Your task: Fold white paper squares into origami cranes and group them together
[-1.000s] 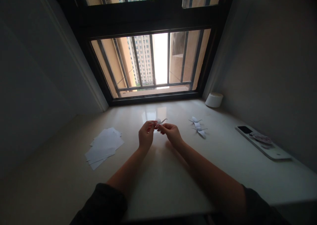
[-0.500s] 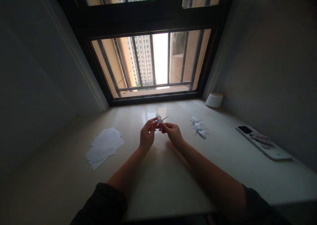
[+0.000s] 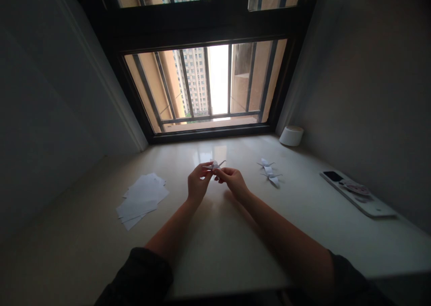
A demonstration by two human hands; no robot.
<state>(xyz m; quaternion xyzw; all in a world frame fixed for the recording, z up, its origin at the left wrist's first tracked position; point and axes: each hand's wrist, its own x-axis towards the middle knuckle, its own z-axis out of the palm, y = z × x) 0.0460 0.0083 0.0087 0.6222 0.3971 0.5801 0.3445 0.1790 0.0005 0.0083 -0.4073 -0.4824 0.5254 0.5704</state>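
A small white paper crane (image 3: 215,164) is pinched between my two hands above the middle of the sill. My left hand (image 3: 198,181) grips it from the left, fingers closed at its side. From the right, my right hand (image 3: 232,179) holds its near part between thumb and fingers. One thin point of the crane sticks out to the upper right; the fingers cover much of its lower part. To the right, two finished-looking paper cranes (image 3: 269,172) lie close together on the sill. A loose pile of white paper sheets (image 3: 143,198) lies to the left.
The pale, glossy sill (image 3: 215,243) runs up to a dark-framed window (image 3: 208,137) with bars outside. A white round object (image 3: 291,136) stands in the back right corner. A phone (image 3: 358,193) lies near the right wall.
My left hand has shifted slightly left, and its fingers lie flatter over the crane. The right thumb and fingers have moved slightly left along it. The other things have stayed put.
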